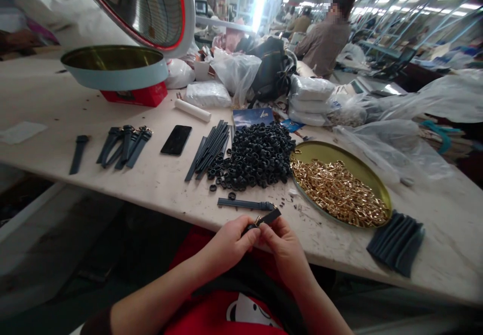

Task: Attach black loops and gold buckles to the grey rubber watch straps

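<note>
Held strap: a short dark strap (273, 216) sits between both hands, just above the near edge of a pale table (162, 189), in front of the person's red clothing.
Strap direction: its long axis runs aslant; the free, squared end points away from the person and to the right, while the other end disappears among the fingers.
Gold buckle: a small metal piece (258, 221) shows at the left hand's fingertips, beside the strap.
Left hand: this hand (237, 233) has its thumb and fingers drawn together in a pinch around the buckle end; the exact contact is partly hidden.
Right hand: this hand (283, 237) pinches the strap with thumb and fingers closed, leaving the free end sticking out above.
Strap on table: a buckled strap (241, 203) lies just beyond the hands, its length running left to right, buckle at the right.
Farther back: a heap of black loops (260, 156), with dark strips (212, 150) to its left.
Right side: a round tray (358, 161) of gold-coloured hardware (339, 191).
</note>
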A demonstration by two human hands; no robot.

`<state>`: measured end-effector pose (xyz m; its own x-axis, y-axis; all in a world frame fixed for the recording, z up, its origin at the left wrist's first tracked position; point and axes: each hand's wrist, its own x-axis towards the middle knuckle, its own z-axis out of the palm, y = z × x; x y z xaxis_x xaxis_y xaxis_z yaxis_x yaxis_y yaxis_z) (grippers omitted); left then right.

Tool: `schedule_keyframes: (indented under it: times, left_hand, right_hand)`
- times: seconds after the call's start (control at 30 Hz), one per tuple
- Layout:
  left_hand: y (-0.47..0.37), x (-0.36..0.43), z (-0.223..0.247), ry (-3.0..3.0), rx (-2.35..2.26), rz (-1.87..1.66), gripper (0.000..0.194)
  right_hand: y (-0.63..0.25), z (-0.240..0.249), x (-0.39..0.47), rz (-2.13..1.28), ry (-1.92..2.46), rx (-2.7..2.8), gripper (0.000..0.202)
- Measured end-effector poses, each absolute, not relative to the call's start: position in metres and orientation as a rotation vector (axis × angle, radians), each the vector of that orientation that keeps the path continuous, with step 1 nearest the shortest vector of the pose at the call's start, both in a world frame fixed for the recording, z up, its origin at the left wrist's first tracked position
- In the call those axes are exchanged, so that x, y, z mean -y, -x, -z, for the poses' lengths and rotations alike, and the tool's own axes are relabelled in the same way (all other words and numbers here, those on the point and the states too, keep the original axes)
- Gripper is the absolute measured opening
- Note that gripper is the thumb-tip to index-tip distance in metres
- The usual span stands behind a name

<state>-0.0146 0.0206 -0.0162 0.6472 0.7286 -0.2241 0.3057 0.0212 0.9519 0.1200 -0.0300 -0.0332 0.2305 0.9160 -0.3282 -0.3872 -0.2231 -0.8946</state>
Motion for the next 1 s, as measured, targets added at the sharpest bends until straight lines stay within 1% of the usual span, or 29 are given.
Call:
schedule_keyframes:
  times: [0.2,0.3,0.37,0.5,0.67,0.73,0.87,0.93,1.0]
  left_hand:
    - [0.013,-0.027,0.026,-1.359,-0.896,-0.312,0.023]
    - [0.010,-0.029,0.031,-1.273,-0.904,-0.261,0.022]
    - [0.008,-0.028,0.032,-1.246,-0.913,-0.283,0.021]
    - [0.007,-0.021,0.033,-1.290,-0.965,-0.388,0.024]
    - [0.011,-0.012,0.031,-1.370,-0.954,-0.471,0.026]
    - [0.012,-0.008,0.030,-1.392,-0.987,-0.509,0.025]
    - [0.015,-0.001,0.029,-1.426,-1.081,-0.542,0.026]
    - [0.016,0.003,0.029,-1.459,-1.064,-0.537,0.027]
    - [0.017,0.005,0.028,-1.506,-1.028,-0.519,0.027]
  right_hand:
    - [-0.122,0.037,0.029,-1.282,1.403,0.663,0.026]
    - [-0.123,0.040,0.027,-1.423,1.299,0.558,0.026]
    - [-0.121,0.041,0.026,-1.460,1.246,0.513,0.025]
    - [-0.119,0.041,0.028,-1.328,1.310,0.604,0.024]
    - [-0.119,0.045,0.032,-1.512,1.225,0.552,0.024]
    - [-0.117,0.046,0.036,-1.381,1.344,0.678,0.023]
    - [-0.113,0.043,0.049,-0.922,1.603,1.037,0.018]
    - [-0.112,0.043,0.054,-0.884,1.627,1.103,0.016]
    - [-0.113,0.043,0.057,-0.976,1.593,1.088,0.017]
